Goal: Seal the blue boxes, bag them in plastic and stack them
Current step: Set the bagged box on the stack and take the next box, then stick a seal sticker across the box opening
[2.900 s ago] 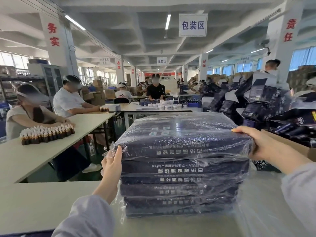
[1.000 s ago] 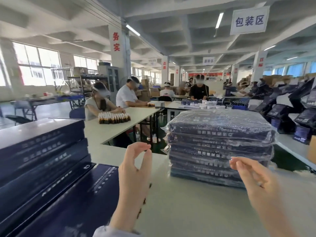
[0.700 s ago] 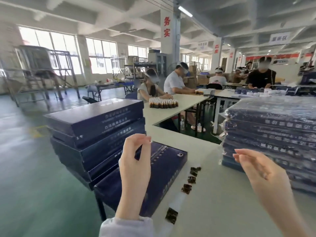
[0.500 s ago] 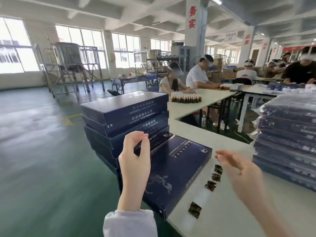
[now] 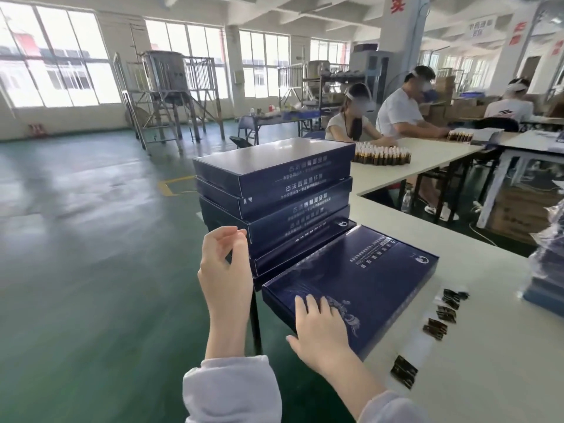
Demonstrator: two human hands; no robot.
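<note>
— Fingers of the right hand [image 5: 320, 328] lie straight and spread on the lid of one blue box [image 5: 360, 279] at lower centre, with the thumb at its near edge. They grip nothing.

— And the other hand?

— The left hand [image 5: 225, 270] is raised just left of that box. Its fingers are curled, and the thumb and forefinger tips nearly meet. Whether anything thin sits between them cannot be told.

— Where does the box lie?

— It lies flat on the near left corner of the white table [image 5: 476, 346].

— What can be counted around it?

— To its right, dark labels [image 5: 435, 328] sit on a pale strip. At least four show, one nearest and apart, the rest close together. Just behind the box, at centre, stands a stack of blue boxes [image 5: 274, 178] without plastic; five can be made out. At the right edge is one plastic-wrapped stack [image 5: 546, 270], cut off by the frame, so its count is unclear.

— And farther off?

— One block of brown vials [image 5: 381, 154] stands on the next table in the upper right, and a smaller group lies beyond it. Three seated people [image 5: 399, 112] are at those tables. One steel tank [image 5: 166, 74] on a stand is in the upper left.
</note>
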